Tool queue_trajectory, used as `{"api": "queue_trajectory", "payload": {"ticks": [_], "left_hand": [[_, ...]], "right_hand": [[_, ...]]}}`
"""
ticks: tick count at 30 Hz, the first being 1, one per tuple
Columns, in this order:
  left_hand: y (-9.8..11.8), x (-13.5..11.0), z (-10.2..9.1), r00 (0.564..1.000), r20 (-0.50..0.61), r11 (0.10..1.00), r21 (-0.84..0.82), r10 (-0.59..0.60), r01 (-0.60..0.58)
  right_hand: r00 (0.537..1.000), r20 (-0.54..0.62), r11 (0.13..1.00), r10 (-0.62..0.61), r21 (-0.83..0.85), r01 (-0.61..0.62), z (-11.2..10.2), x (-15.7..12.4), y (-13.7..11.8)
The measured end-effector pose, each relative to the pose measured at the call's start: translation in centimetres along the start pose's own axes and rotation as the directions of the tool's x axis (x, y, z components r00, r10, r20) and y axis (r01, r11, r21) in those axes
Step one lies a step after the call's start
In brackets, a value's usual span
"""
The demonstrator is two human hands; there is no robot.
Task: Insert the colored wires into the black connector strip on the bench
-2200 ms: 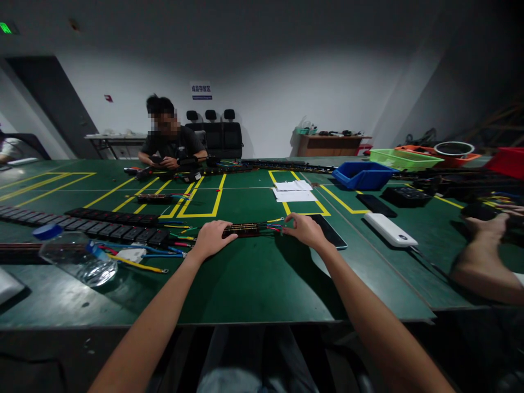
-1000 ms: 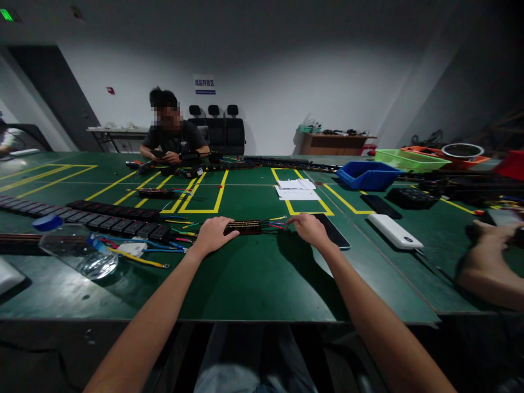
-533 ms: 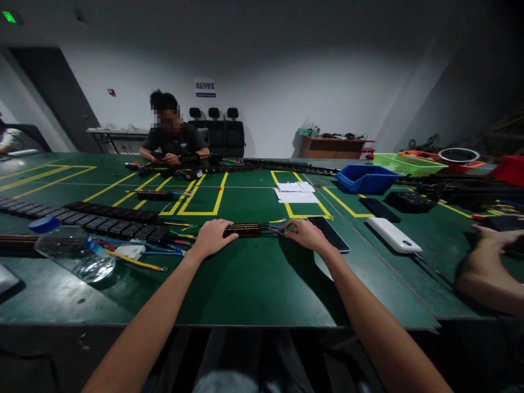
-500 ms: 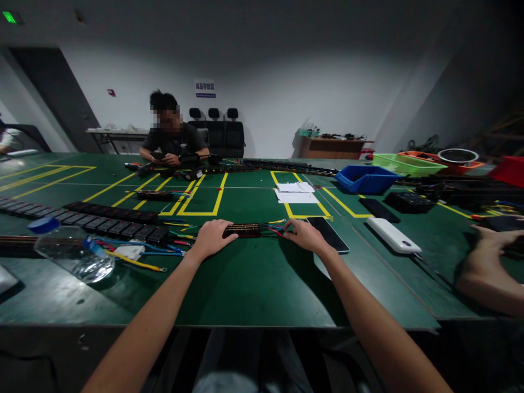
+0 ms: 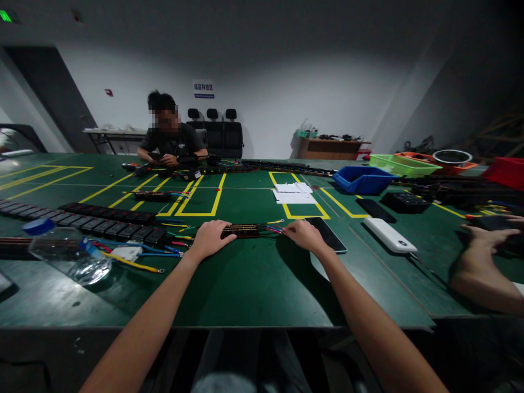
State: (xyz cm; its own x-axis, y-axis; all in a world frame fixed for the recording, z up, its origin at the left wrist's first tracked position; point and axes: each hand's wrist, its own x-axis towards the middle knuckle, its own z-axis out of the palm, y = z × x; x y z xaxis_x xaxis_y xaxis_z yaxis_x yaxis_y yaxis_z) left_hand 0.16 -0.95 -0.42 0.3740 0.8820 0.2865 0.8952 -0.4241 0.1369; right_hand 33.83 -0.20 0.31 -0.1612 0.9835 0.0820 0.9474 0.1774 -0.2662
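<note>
A short dark strip with copper rails (image 5: 241, 230) lies on the green table (image 5: 249, 278) in front of me. My left hand (image 5: 210, 238) rests on its left end, fingers curled over it. My right hand (image 5: 303, 236) sits at the strip's right end, where coloured wires (image 5: 273, 226) fan out; its fingertips pinch at those wires. A dark phone (image 5: 327, 233) lies just right of my right hand.
A row of black socket modules (image 5: 102, 226) and loose wires (image 5: 135, 261) lie left, with a tipped plastic bottle (image 5: 65, 255). A white power bank (image 5: 388, 234), blue bin (image 5: 362, 179) and papers (image 5: 292, 192) sit right. One person sits across (image 5: 172, 139); another person's arm (image 5: 478, 267) rests at right.
Both hands stay on the strip. My right hand's fingers have shifted slightly among the wires at its right end. The view has drifted a little.
</note>
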Motion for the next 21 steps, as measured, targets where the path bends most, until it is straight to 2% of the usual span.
{"api": "queue_trajectory", "payload": {"ticks": [5,11,18,21], "left_hand": [[0.1,0.0,-0.1,1.0,0.004,1.0,-0.001,0.0,0.0],[0.0,0.0,0.0,1.0,0.008,1.0,-0.011,-0.005,0.005],[-0.2,0.1,0.1,1.0,-0.001,1.0,-0.029,0.0,0.0],[-0.1,0.1,0.1,1.0,-0.003,1.0,-0.029,0.0,0.0]], "right_hand": [[0.989,-0.136,0.998,0.066,0.021,-0.064,0.1,0.1,0.0],[1.0,0.019,1.0,-0.012,0.017,0.012,1.1,0.3,0.2],[0.985,-0.164,0.999,0.049,0.018,-0.046,-0.1,0.2,0.0],[0.997,-0.08,1.0,0.017,0.012,-0.017,-0.2,0.2,0.0]]}}
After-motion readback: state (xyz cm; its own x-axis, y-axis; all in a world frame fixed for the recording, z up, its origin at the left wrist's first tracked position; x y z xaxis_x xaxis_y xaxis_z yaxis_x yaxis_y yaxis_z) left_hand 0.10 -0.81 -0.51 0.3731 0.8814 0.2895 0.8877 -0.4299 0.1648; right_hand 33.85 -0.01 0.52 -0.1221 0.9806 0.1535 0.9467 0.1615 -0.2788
